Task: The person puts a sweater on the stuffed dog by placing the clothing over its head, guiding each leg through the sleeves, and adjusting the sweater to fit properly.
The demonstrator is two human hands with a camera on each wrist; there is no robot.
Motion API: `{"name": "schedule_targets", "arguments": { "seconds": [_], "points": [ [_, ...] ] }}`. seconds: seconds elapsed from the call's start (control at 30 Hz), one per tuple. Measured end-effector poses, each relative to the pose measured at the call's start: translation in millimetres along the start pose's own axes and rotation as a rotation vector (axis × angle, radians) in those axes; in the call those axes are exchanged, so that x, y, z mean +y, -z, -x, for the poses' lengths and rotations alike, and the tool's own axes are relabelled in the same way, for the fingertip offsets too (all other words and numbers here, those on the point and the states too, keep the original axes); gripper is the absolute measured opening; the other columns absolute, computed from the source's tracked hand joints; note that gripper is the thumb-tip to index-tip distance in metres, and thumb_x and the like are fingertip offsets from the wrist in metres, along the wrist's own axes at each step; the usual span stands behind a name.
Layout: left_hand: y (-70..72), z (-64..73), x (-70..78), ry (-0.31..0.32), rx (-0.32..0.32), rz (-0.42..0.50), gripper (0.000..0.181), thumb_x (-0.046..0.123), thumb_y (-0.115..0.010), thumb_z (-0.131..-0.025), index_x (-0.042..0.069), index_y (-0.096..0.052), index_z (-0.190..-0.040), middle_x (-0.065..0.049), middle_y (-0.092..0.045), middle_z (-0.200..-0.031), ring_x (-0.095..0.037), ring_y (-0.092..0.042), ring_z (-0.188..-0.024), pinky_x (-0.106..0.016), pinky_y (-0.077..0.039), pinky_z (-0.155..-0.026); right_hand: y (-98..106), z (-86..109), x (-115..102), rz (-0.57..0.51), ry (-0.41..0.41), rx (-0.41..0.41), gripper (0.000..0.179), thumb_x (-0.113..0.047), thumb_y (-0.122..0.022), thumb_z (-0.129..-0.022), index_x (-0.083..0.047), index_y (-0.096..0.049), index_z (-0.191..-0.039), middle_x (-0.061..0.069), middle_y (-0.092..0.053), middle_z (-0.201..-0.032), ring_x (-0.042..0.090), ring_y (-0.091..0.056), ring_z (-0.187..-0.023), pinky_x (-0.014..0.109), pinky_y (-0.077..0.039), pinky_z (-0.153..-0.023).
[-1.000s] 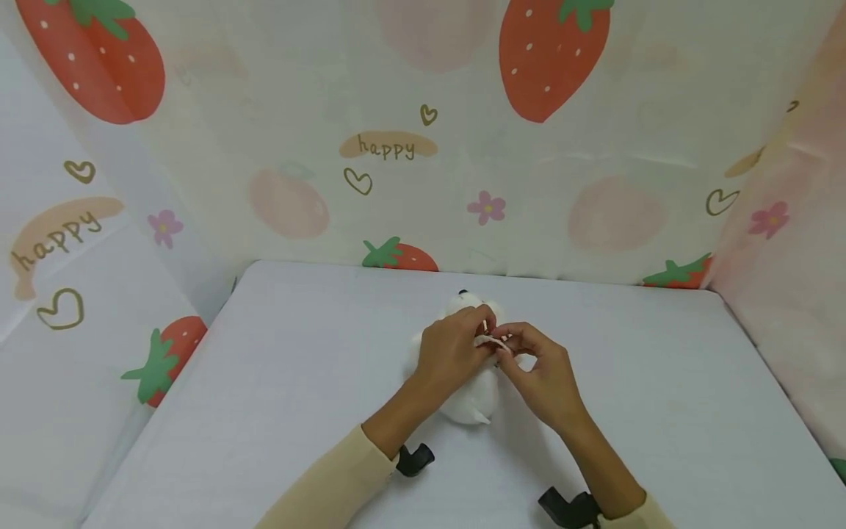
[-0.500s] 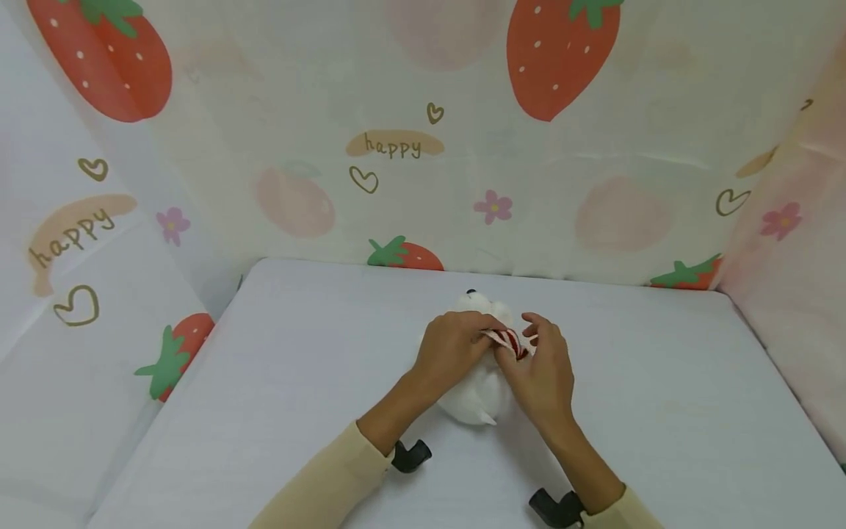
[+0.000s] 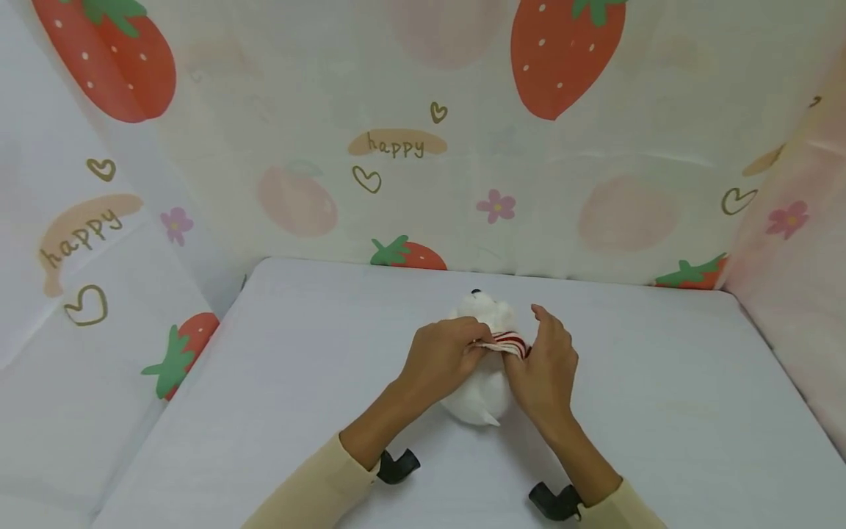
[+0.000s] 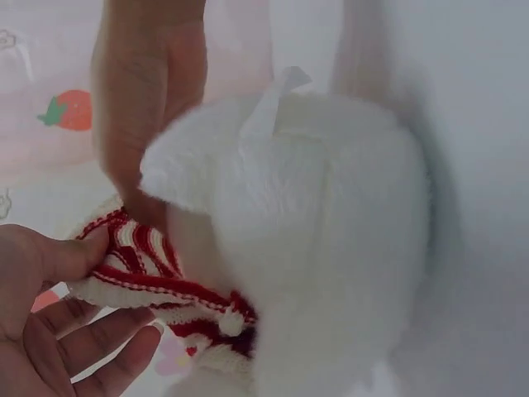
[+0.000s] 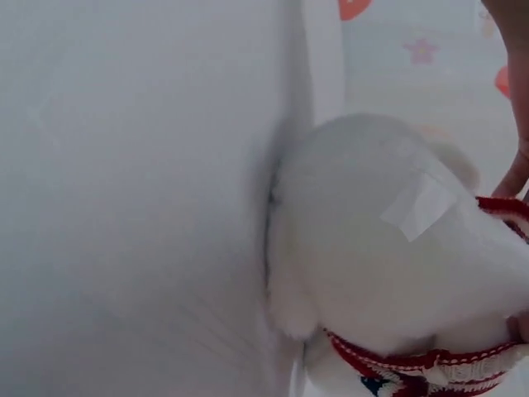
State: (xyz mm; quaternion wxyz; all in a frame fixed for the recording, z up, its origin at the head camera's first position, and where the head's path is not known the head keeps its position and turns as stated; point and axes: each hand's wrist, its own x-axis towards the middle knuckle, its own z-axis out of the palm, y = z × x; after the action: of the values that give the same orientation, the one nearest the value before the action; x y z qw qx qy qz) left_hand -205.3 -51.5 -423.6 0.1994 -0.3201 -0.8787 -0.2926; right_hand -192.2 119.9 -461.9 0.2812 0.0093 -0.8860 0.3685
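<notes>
The left hand (image 3: 439,360) pinches the striped knit garment (image 3: 509,341) on the white plush toy (image 3: 481,397), while the right hand (image 3: 547,371), fingers extended, thumbs its edge

This is a small booth-like nook, closed in on three sides by printed sheets: a back sheet (image 3: 548,165), a left sheet (image 3: 46,411) and a right sheet (image 3: 783,316). Big red strawberries (image 3: 568,59), pink flowers (image 3: 496,206), outlined hearts (image 3: 366,179) and the word "happy" (image 3: 396,145) give it a cheerful, nursery-like look. Creases show in the sheets. A wide white counter (image 3: 297,367) with rounded back corners fills the space between them. Whether the nook stands in a home, a studio or a workroom cannot be told.
</notes>
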Motion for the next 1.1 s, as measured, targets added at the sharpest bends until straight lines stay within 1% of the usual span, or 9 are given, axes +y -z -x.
{"name": "schedule_targets", "arguments": {
  "seconds": [0.17,0.3,0.43,0.6,0.7,0.9,0.97,1.03,1.1],
  "points": [
    [5.7,7.3,-2.3,0.004,0.002,0.000,0.008,0.013,-0.080,-0.087,0.019,-0.074,-0.085,0.011,-0.064,-0.077,-0.004,-0.049,-0.063,-0.019,-0.039,-0.055,0.1,0.3,4.2,0.036,-0.024,-0.014,0.062,-0.009,-0.069,-0.084,0.002,-0.048,-0.141,0.026,-0.055,-0.131,0.046,-0.050,-0.120,0.066,-0.037,-0.096],
    [9.1,13.1,-5.0,0.011,0.004,0.003,0.010,0.013,-0.080,-0.086,0.019,-0.073,-0.083,0.012,-0.064,-0.077,-0.004,-0.048,-0.063,-0.020,-0.039,-0.054,1.1,2.7,7.4,0.053,-0.053,-0.026,0.065,-0.008,-0.071,-0.083,0.001,-0.048,-0.142,0.027,-0.052,-0.127,0.045,-0.047,-0.118,0.062,-0.037,-0.091],
    [11.2,18.2,-8.2,0.024,-0.003,0.019,0.012,0.009,-0.080,-0.085,0.019,-0.073,-0.082,0.012,-0.065,-0.079,-0.003,-0.049,-0.063,-0.020,-0.040,-0.055,1.9,5.3,11.6,0.058,-0.062,-0.028,0.068,-0.007,-0.073,-0.081,0.002,-0.047,-0.142,0.023,-0.053,-0.112,0.041,-0.048,-0.105,0.054,-0.037,-0.082],
    [12.1,21.2,-9.4,0.022,-0.022,0.031,0.016,0.003,-0.075,-0.083,0.019,-0.072,-0.081,0.012,-0.064,-0.080,-0.004,-0.049,-0.063,-0.020,-0.041,-0.055,1.9,5.6,14.2,0.057,-0.067,-0.044,0.067,-0.008,-0.074,-0.081,0.002,-0.047,-0.142,0.014,-0.055,-0.099,0.035,-0.049,-0.094,0.047,-0.035,-0.075],
    [12.7,22.0,-8.8,0.020,-0.040,0.027,0.015,0.003,-0.075,-0.081,0.018,-0.072,-0.081,0.011,-0.065,-0.082,-0.004,-0.051,-0.065,-0.020,-0.042,-0.056,3.1,4.7,13.8,0.049,-0.088,-0.068,0.068,-0.007,-0.074,-0.081,0.001,-0.046,-0.143,0.012,-0.056,-0.098,0.035,-0.050,-0.094,0.047,-0.035,-0.076],
    [17.7,23.1,-7.6,0.015,-0.100,0.042,0.014,0.004,-0.078,-0.081,0.016,-0.071,-0.082,0.010,-0.065,-0.088,-0.008,-0.055,-0.069,-0.021,-0.044,-0.060,4.6,3.4,14.1,0.035,-0.144,-0.113,0.072,-0.009,-0.072,-0.083,0.000,-0.041,-0.148,0.013,-0.061,-0.104,0.035,-0.052,-0.096,0.052,-0.037,-0.084],
    [19.4,22.6,-6.9,-0.001,-0.118,0.054,0.015,0.004,-0.078,-0.082,0.016,-0.070,-0.082,0.010,-0.063,-0.088,-0.009,-0.056,-0.069,-0.021,-0.044,-0.061,4.1,2.2,15.8,0.019,-0.136,-0.113,0.072,-0.011,-0.073,-0.084,-0.001,-0.041,-0.148,0.013,-0.064,-0.107,0.033,-0.053,-0.094,0.052,-0.037,-0.085],
    [19.6,21.3,-6.2,-0.028,-0.128,0.057,0.016,0.004,-0.078,-0.083,0.017,-0.069,-0.082,0.011,-0.061,-0.088,-0.008,-0.054,-0.069,-0.021,-0.042,-0.061,3.3,0.3,18.6,-0.011,-0.105,-0.105,0.072,-0.010,-0.075,-0.084,-0.001,-0.042,-0.147,0.013,-0.067,-0.108,0.032,-0.053,-0.092,0.052,-0.037,-0.086],
    [17.5,20.1,-5.4,-0.063,-0.137,0.044,0.017,0.004,-0.077,-0.084,0.018,-0.068,-0.082,0.012,-0.060,-0.087,-0.007,-0.051,-0.067,-0.021,-0.041,-0.061,2.4,-1.9,22.5,-0.057,-0.068,-0.106,0.072,-0.005,-0.075,-0.083,-0.001,-0.042,-0.147,0.013,-0.068,-0.107,0.032,-0.054,-0.091,0.051,-0.038,-0.087]
  ]
}}
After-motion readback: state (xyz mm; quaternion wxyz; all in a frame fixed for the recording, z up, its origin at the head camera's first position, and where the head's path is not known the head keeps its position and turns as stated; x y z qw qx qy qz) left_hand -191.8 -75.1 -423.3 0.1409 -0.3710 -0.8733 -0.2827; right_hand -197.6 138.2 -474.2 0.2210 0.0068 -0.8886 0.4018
